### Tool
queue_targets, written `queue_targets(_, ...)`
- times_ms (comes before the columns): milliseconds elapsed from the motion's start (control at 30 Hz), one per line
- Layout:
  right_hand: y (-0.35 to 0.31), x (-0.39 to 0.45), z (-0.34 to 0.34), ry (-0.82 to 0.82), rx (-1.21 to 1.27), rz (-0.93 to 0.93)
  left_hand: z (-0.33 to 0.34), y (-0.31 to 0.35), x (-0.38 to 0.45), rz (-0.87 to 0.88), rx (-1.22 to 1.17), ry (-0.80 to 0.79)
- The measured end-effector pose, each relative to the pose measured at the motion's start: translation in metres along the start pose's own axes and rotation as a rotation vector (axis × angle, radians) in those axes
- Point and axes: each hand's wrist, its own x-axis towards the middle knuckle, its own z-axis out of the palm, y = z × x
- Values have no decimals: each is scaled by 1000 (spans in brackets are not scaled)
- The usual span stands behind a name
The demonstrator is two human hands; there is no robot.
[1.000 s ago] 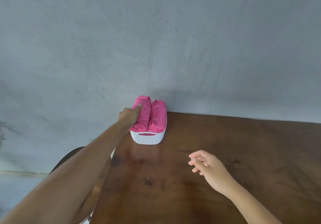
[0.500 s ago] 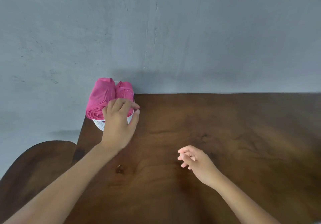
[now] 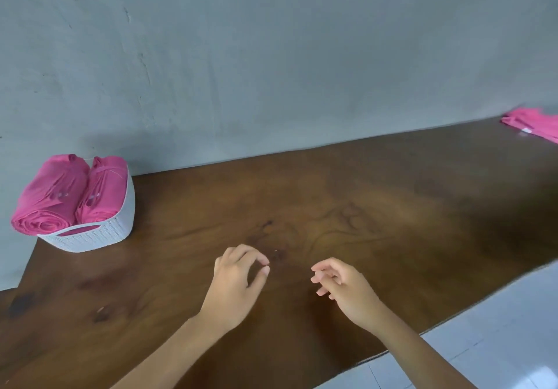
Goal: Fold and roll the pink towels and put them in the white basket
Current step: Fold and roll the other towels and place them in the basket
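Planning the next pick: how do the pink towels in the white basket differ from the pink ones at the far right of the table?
The towels in the white basket are rolled into two cylinders side by side; the pile at the far right lies flat, unrolled. The rolled ones sit inside the basket at the table's left corner; the flat ones lie straight on the wooden table, cut off by the frame edge. Both are the same bright pink.

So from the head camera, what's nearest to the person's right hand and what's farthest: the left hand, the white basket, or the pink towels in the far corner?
1. Left hand: just beside the right hand, at mid-table.
2. Pink towels: flat at the far right corner, by the wall.
3. White basket: far left edge, holding two rolled towels.

Towels and basket are close to call.
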Motion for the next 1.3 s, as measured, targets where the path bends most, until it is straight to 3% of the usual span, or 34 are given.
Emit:
queue_targets(400, 144, -78, -170, 206, 190, 115, 165, 132, 39, 104, 60, -216)
queue_targets(667, 220, -124, -247, 344, 336, 227, 256, 210, 64, 157, 92, -333)
queue_targets(1000, 287, -140, -311, 520, 439, 336, 346, 284, 120, 284, 73, -419)
queue_targets(1300, 317, -119, -406, 654, 356, 424, 445, 349, 204, 392, -63, -445)
